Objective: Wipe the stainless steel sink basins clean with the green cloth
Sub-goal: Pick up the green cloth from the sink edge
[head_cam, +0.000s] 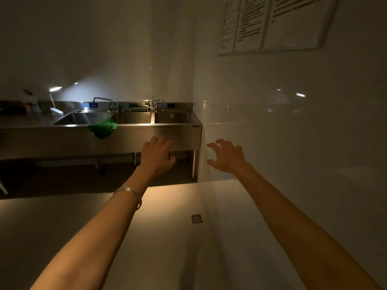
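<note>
The person stands back from a long stainless steel sink unit (146,135) set against the wall in a dim room, both arms stretched forward. The left hand (157,156) and the right hand (227,156) are both held out in the air, fingers spread and loosely bent, holding nothing; they look like hands held ready for a reach, not yet working. The green cloth (102,127) is draped over the front rim of the sink, at the divide between the left basin (77,118) and the middle basin (134,117), with part of it hanging down the front panel. That spot probably keeps it within easy reach and lets it dry off the basin floor. A third basin, the right basin (171,117), sits at the end nearest the corner. Two faucets (102,100) rise from the back ledge, each serving neighbouring basins. A small lamp (54,99) on the tabletop to the left of the basins throws light across the steel, while a spray bottle (29,99) stands farther left. The cloth is well apart from both hands, so the wiping has seemingly not begun; closing in and taking the cloth is the likely first step.
</note>
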`<state>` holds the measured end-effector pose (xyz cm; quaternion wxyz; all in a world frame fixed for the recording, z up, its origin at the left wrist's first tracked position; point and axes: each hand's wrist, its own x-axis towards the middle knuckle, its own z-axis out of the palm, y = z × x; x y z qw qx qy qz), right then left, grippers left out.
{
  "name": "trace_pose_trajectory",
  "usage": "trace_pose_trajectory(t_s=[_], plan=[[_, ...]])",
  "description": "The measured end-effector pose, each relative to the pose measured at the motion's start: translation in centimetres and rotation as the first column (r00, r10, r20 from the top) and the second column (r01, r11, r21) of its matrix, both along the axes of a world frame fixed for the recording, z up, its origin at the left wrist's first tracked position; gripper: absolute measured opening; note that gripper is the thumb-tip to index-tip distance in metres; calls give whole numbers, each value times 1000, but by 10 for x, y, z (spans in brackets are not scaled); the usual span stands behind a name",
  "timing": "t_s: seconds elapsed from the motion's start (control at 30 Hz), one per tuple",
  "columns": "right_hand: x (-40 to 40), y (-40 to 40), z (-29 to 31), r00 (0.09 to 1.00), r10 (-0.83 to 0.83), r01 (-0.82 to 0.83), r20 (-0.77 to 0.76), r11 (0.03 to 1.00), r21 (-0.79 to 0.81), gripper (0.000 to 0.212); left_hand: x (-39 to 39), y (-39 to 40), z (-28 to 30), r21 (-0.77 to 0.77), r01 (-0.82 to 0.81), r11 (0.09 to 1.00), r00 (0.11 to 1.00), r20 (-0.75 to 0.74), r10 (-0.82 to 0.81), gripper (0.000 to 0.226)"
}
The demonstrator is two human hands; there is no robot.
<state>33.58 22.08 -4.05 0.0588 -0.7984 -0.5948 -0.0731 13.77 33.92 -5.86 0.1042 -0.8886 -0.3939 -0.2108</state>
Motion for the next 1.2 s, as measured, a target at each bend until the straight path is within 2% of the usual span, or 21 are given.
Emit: trace_pose_trajectory(t_s=[0.43, 0.73, 0.93, 1.2], plan=[[93, 92, 3, 995, 97, -94, -33, 993, 65, 64, 81, 86, 3, -5, -65, 998, 996, 64, 65, 58], [107, 164, -8, 991, 121, -117, -53, 990, 77, 66, 103, 155, -12, -15, -64, 998, 997, 30, 64, 58], [106, 241, -15, 991, 108, -104, -83, 993, 51, 65, 110, 228, -27, -43, -61, 997, 998, 23, 62, 58], [102, 331, -7, 990, 88, -78, -110, 993, 93, 65, 108, 328, -22, -66, -28, 997, 999, 19, 29, 59]])
